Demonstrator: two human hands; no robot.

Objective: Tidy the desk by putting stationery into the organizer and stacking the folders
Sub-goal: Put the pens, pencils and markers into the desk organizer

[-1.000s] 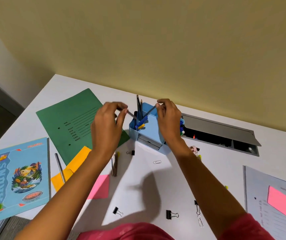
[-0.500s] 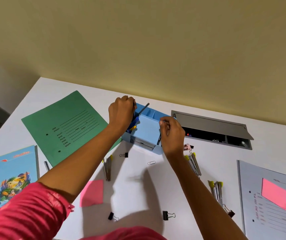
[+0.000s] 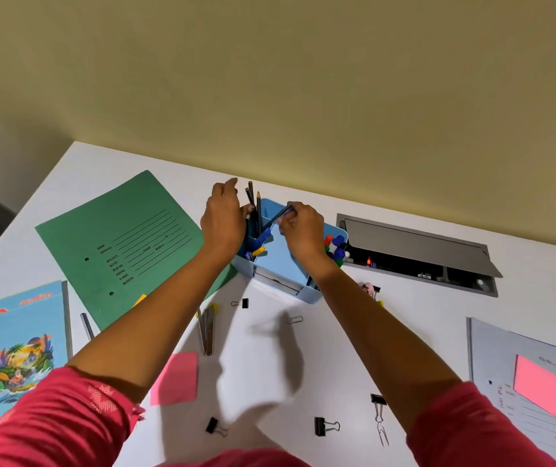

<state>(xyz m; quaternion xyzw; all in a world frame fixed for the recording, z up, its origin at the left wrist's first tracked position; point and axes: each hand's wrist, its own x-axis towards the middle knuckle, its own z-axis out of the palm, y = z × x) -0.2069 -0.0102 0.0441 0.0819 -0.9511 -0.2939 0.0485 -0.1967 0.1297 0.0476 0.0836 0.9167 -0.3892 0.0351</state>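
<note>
**Head view: seating a pen in the organizer.** The right hand (image 3: 303, 232) pinches a dark pen (image 3: 278, 218) near its upper end, with the fingers curled about it. The pen slants down and to the left, and its lower end is inside the rear-left compartment of the blue organizer (image 3: 281, 261). The left hand (image 3: 222, 225) is raised against the pencils (image 3: 253, 200) that stand upright in the same compartment. Its fingers are seen from behind, so it cannot be told whether they grip the pencils or only steady them. The organizer stands at the back of the bench (image 3: 438, 318), its left side meeting the edge of the green folder (image 3: 128, 244). Coloured markers (image 3: 335, 247) fill its right compartment.

**Judged step: lowering the pen home.**
- Hold the pencils aside so that a gap is open.
- Bring the pen nearer upright before letting go.
- Lower it until the tip meets the compartment floor. Released at a slant, it may lever the pencils over or tip out.
- Press down gently, since the organizer looks light and could slide.

**Not yet tidied, by this view:** binder clips (image 3: 325, 426), a paper clip (image 3: 295, 319), metal fasteners (image 3: 207, 328), a pink note (image 3: 175, 379), a loose pen (image 3: 86, 325), and the grey folder (image 3: 498, 348), which lies well apart from the green one.
</note>
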